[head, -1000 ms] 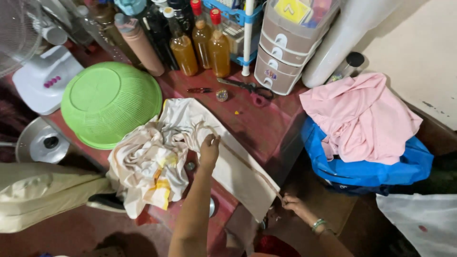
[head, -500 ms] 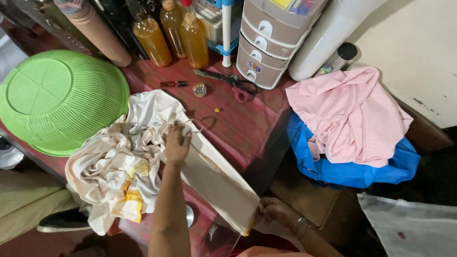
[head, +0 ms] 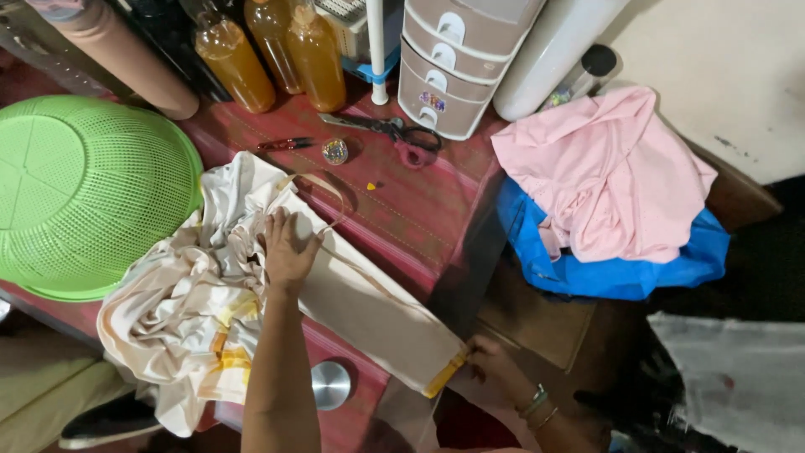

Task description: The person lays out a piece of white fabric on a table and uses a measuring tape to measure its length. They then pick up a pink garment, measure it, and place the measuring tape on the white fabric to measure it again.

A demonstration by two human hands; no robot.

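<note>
A long beige fabric strip [head: 369,315] lies stretched across the dark red table [head: 411,210], from a crumpled cream cloth pile [head: 180,315] down to the table's near edge. My left hand [head: 285,247] presses flat on the strip's upper end, beside the pile. At the lower end my right hand [head: 495,369], with bracelets on the wrist, pinches the strip next to its yellow-trimmed corner [head: 444,377]. A thin beige strap [head: 323,189] loops out from under my left hand.
A green mesh basket [head: 84,193] lies upside down at the left. Scissors [head: 390,134], a red-handled tool [head: 285,144], amber bottles [head: 314,54] and a small drawer unit [head: 457,59] line the back. Pink cloth [head: 604,176] lies on a blue bag [head: 620,268] at the right. A metal lid [head: 329,384] sits below.
The view has dropped and closed in on the table. My right hand has pulled the strip taut along the table edge; my left hand stays pressed on its upper end.
</note>
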